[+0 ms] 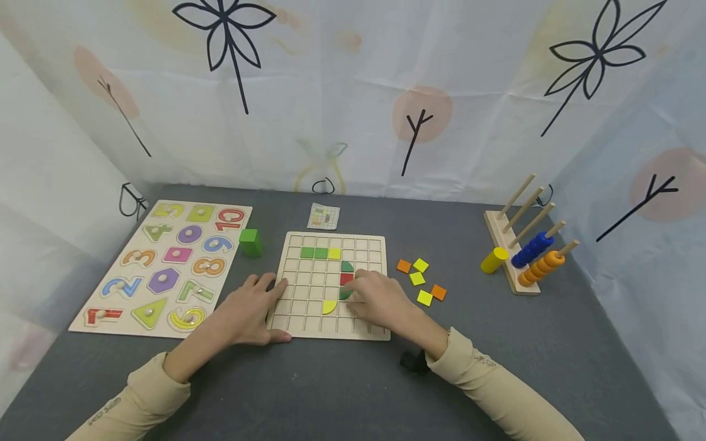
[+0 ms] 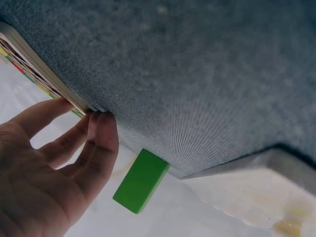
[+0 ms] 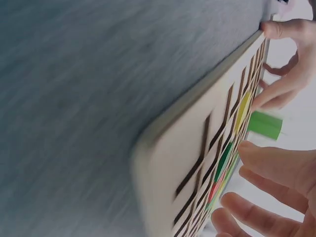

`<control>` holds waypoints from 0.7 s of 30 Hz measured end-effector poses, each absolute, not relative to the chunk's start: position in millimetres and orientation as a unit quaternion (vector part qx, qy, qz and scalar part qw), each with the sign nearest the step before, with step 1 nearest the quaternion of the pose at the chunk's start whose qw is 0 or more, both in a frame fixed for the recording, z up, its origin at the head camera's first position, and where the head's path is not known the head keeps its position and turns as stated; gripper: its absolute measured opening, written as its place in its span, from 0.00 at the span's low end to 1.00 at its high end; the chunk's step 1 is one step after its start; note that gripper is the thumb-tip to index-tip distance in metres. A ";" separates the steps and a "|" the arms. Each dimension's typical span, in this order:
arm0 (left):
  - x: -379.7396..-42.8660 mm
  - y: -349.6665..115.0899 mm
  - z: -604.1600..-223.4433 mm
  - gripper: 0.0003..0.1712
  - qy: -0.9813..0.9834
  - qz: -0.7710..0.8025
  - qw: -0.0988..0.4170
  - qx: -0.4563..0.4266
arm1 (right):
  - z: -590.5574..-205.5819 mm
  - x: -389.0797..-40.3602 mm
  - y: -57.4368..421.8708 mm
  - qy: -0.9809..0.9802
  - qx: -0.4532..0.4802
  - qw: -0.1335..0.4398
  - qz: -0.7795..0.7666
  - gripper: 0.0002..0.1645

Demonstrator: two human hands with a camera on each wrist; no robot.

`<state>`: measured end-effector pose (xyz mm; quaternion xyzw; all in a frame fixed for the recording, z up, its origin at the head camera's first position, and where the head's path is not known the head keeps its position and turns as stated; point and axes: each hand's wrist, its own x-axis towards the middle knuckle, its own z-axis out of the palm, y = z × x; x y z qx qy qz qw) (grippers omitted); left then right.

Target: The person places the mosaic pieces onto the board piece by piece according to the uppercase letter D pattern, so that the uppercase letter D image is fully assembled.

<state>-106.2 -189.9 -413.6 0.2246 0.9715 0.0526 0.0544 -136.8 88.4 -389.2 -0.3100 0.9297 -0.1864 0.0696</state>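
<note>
A wooden grid board (image 1: 309, 318) lies flat on the table. My left hand (image 1: 248, 311) rests at its left side, fingers at the left edge and thumb near the front corner; in the left wrist view the fingertips of this hand (image 2: 64, 163) touch the edge. My right hand (image 1: 380, 300) is over the right part, fingertips at a red square tile (image 1: 345, 278) between two green rounded pieces (image 1: 347, 266). Nothing shows between the loosely bent fingers in the right wrist view. A yellow quarter-round piece (image 1: 329, 306) lies below left. Two green tiles (image 1: 314, 252) and a yellow one (image 1: 334, 253) form a row above.
Loose yellow (image 1: 417, 278) and orange tiles (image 1: 404, 266) lie right of the board. A small pattern card (image 1: 323, 217) lies behind it. Left are a green block (image 1: 250, 243) and a number puzzle (image 1: 138, 245). A peg stand (image 1: 521, 257) with rings and a yellow cylinder (image 1: 494, 260) are right.
</note>
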 end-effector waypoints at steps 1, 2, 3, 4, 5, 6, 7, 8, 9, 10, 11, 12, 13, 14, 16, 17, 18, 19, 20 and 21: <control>-106.2 -189.9 -413.4 0.59 0.972 0.052 0.054 0.224 | -388.8 -137.2 93.2 0.933 -0.305 0.066 -0.180 0.12; -106.2 -189.8 -413.1 0.59 0.972 0.052 0.054 0.224 | -388.7 -137.6 98.0 0.936 -0.300 0.062 -0.174 0.13; -106.2 -189.7 -413.0 0.59 0.972 0.052 0.054 0.224 | -388.1 -137.8 102.7 0.938 -0.295 0.059 -0.169 0.13; -106.2 -189.7 -412.9 0.59 0.972 0.051 0.053 0.224 | -387.7 -138.0 107.6 0.941 -0.290 0.057 -0.164 0.13; -106.1 -189.5 -412.7 0.59 0.972 0.051 0.053 0.225 | -387.4 -137.8 112.7 0.944 -0.284 0.054 -0.158 0.13; -106.0 -189.4 -412.6 0.59 0.972 0.050 0.052 0.225 | -387.0 -137.6 117.7 0.947 -0.278 0.052 -0.155 0.14; -106.0 -189.3 -412.5 0.59 0.972 0.049 0.052 0.225 | -386.7 -137.1 122.6 0.949 -0.272 0.051 -0.152 0.14; -106.0 -189.3 -412.4 0.59 0.972 0.049 0.052 0.225 | -386.8 -136.6 127.6 0.951 -0.264 0.051 -0.150 0.14; -106.0 -189.1 -412.3 0.60 0.972 0.050 0.052 0.225 | -386.4 -135.8 132.4 0.954 -0.259 0.051 -0.145 0.15; -106.0 -188.9 -411.9 0.60 0.972 0.050 0.054 0.225 | -386.5 -135.0 137.4 0.956 -0.253 0.050 -0.140 0.16; -106.1 -188.8 -411.6 0.60 0.972 0.051 0.055 0.225 | -386.5 -133.9 142.0 0.958 -0.248 0.047 -0.136 0.17; -106.1 -188.7 -411.3 0.60 0.972 0.052 0.056 0.224 | -386.4 -133.1 146.5 0.959 -0.245 0.045 -0.132 0.18; -106.2 -188.6 -411.0 0.60 0.972 0.053 0.058 0.223 | -386.4 -132.1 151.0 0.961 -0.243 0.042 -0.127 0.18; -106.2 -188.5 -410.6 0.60 0.972 0.054 0.059 0.223 | -386.1 -131.3 155.3 0.962 -0.241 0.042 -0.124 0.19; -106.3 -188.5 -410.2 0.60 0.972 0.055 0.060 0.222 | -385.3 -129.9 163.7 0.964 -0.238 0.039 -0.116 0.19; -106.3 -188.7 -410.2 0.60 0.972 0.054 0.060 0.222 | -384.8 -129.3 167.7 0.964 -0.236 0.038 -0.114 0.19; -106.3 -188.7 -410.3 0.60 0.972 0.055 0.061 0.222 | -384.4 -129.1 171.7 0.965 -0.234 0.037 -0.110 0.19; -106.3 -188.8 -410.4 0.60 0.972 0.055 0.061 0.222 | -383.9 -129.0 175.8 0.967 -0.230 0.037 -0.106 0.19; -106.3 -188.8 -410.6 0.60 0.972 0.055 0.061 0.222 | -383.6 -129.2 179.8 0.968 -0.226 0.038 -0.105 0.19; -106.4 -188.8 -411.0 0.60 0.972 0.056 0.060 0.222 | -383.3 -129.4 184.0 0.969 -0.222 0.039 -0.104 0.19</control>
